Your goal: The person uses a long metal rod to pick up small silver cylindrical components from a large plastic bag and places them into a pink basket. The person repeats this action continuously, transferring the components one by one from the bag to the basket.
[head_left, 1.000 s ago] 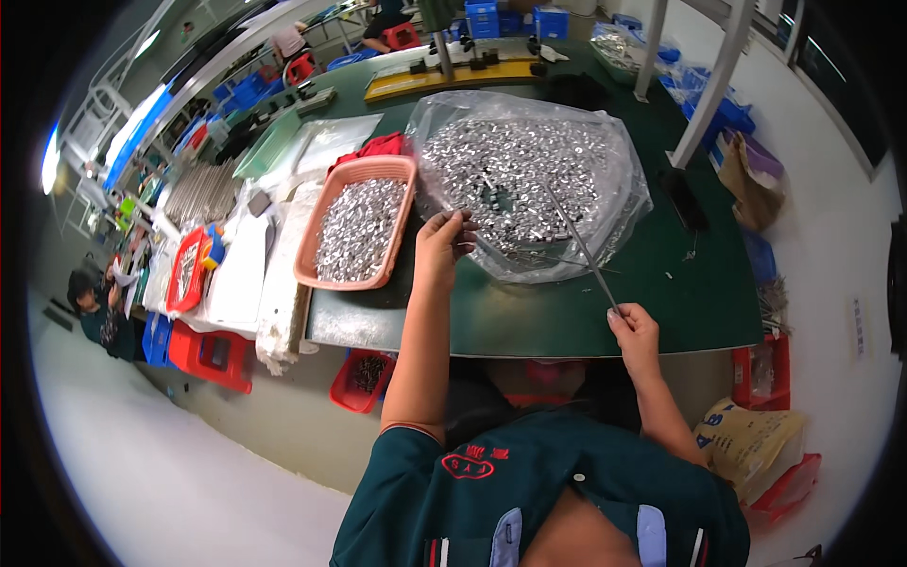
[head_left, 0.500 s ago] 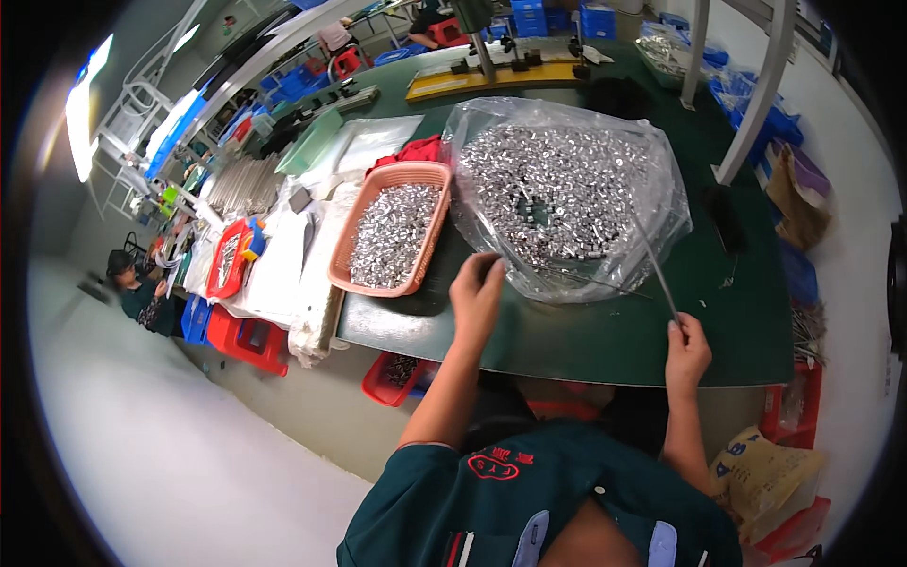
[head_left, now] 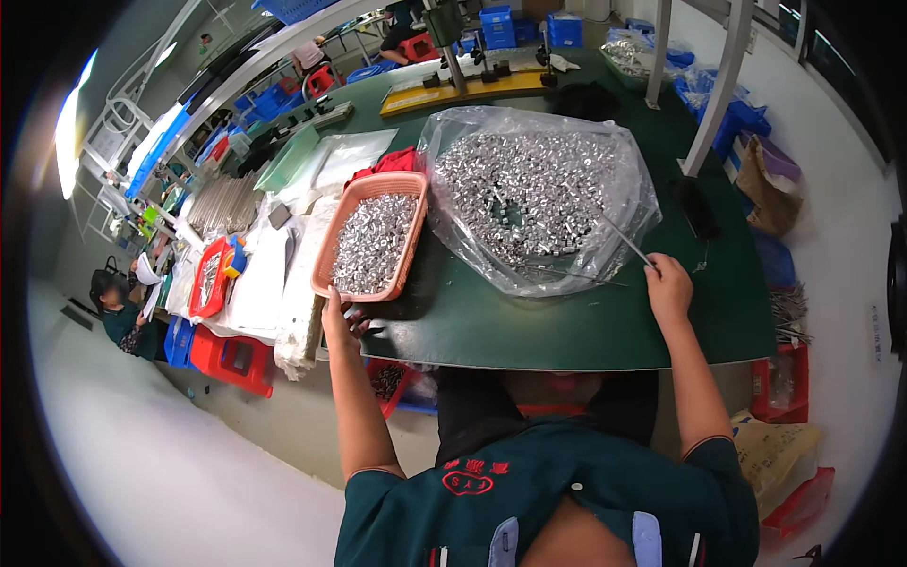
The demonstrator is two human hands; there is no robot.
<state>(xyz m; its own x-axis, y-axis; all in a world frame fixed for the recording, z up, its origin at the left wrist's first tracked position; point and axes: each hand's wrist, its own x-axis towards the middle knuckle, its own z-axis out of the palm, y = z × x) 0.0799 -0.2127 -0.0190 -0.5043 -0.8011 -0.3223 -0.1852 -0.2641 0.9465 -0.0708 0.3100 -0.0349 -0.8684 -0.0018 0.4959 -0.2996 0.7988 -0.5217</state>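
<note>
My right hand (head_left: 669, 288) is closed around the end of a thin metal rod (head_left: 625, 238). Its far tip reaches over the clear plastic bag (head_left: 635, 214), which lies spread under a heap of small silvery metal pieces (head_left: 553, 161). A second thin rod (head_left: 576, 274) lies along the bag's near edge. At the near left corner of a pink plastic basket (head_left: 413, 248) is my left hand (head_left: 344, 319), fingers apart, one fingertip at or just below the rim; whether it touches is unclear. Similar small metal pieces (head_left: 374, 244) fill much of the basket.
The dark green table (head_left: 529, 331) carries a yellow-based fixture (head_left: 458, 91) behind the bag. White sheets and a red tray (head_left: 209, 279) lie to the left. A metal frame post (head_left: 718, 90) stands at the right. Farther left, a person (head_left: 123, 312) holds papers.
My left hand has moved left, from beside the bag to the basket's near corner. My right hand has shifted slightly up and left with the rod, and the view has shifted.
</note>
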